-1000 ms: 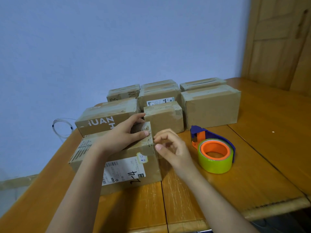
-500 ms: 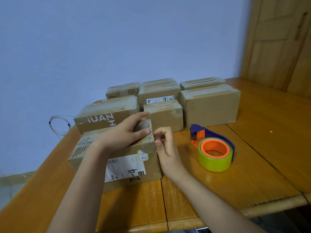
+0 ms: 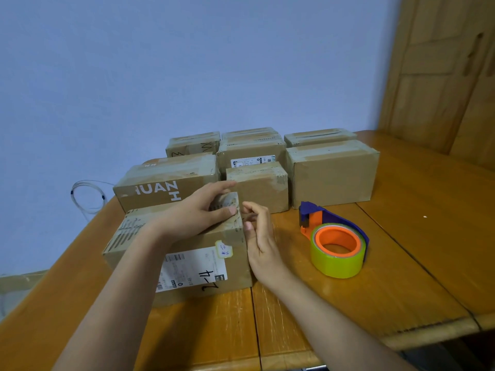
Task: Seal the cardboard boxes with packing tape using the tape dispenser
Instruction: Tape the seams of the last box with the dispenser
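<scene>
We see an orange-brown wooden table (image 3: 348, 303) against a pale blue wall (image 3: 187, 62), wooden door (image 3: 442, 76) at right, our left hand (image 3: 198, 212) spread flat on the nearest cardboard box (image 3: 187, 266), our right hand (image 3: 261, 236) loosely curled at its end, holding nothing we can make out, tape dispenser (image 3: 336, 242) lying just right, more boxes (image 3: 332, 172) behind.

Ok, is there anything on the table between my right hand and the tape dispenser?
Nothing visible. The right hand is beside the near cardboard box's right end, and only bare wooden table lies between it and the tape dispenser. The other boxes sit farther back, off that path.
</scene>
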### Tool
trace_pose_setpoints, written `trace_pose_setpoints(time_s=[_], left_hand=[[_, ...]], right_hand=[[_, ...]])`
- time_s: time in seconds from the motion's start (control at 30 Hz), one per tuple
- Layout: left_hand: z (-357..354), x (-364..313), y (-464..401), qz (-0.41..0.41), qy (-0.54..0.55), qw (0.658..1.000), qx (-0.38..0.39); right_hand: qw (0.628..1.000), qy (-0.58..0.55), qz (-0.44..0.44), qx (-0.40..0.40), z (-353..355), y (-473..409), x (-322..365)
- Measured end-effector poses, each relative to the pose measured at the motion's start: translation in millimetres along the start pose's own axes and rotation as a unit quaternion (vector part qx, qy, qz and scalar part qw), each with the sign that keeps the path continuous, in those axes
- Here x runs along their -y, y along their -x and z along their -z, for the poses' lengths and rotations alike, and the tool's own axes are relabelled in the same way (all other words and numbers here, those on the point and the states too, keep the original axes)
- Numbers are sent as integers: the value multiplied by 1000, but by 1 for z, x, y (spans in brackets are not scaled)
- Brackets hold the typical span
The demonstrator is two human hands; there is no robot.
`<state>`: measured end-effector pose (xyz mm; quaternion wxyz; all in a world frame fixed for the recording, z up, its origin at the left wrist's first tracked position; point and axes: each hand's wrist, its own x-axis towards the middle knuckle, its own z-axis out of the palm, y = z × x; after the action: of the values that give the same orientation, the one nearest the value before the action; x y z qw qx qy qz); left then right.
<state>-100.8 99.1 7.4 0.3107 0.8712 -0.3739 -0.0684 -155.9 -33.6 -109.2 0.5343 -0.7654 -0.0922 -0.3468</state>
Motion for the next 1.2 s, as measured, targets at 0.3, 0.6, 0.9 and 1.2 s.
trace_pose_setpoints(time_s=[0.3, 0.6, 0.9, 1.2], left_hand=[[1, 1, -1, 13, 35, 999, -12], [1, 2, -3, 22, 37, 999, -7], [0, 3, -1, 22, 41, 999, -1], [5, -6, 24, -85, -173, 966, -171]], right_hand=[[997, -68, -19, 42, 8, 11, 21], [984, 46, -17, 169, 9, 17, 21], [958, 262, 46, 108, 22, 9, 33], [901, 371, 105, 198, 34, -20, 63]])
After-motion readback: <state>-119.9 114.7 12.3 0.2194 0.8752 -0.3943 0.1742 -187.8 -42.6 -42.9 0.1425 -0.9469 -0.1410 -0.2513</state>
